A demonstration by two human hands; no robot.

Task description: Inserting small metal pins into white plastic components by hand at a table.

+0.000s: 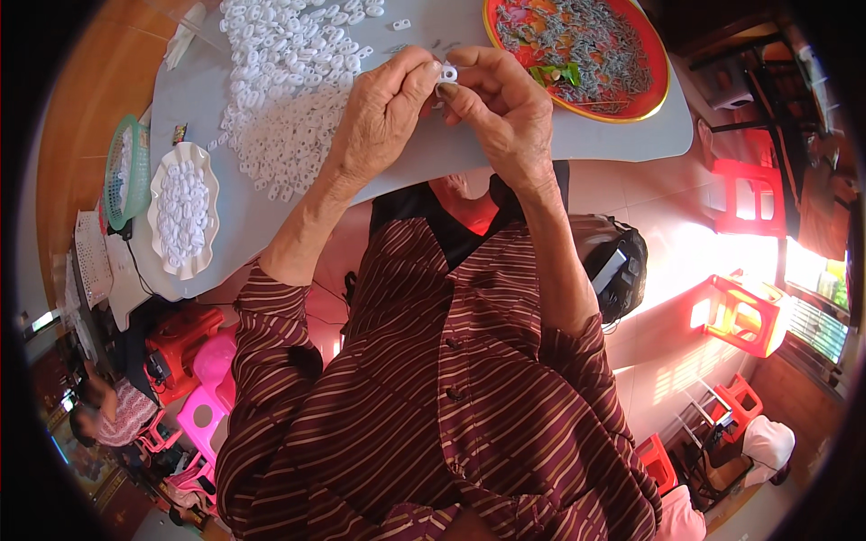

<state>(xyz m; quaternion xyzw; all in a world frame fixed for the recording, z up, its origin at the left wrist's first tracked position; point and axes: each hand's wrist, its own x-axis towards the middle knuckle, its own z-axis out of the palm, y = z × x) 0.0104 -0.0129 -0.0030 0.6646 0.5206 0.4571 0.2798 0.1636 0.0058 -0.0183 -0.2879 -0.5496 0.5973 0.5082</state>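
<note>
Holding white piece [450,71], small, rounded, holed

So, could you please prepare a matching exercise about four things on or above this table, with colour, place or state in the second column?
1. Round tray
2. Basket
3. Wavy-edged dish
4. Small holed part

A. White, filled with white pieces
B. Held at the fingertips of the left hand and right hand
C. Red, holding many grey pieces
D. Green, at the left side of the table

Pairs: 1-C, 2-D, 3-A, 4-B
</note>
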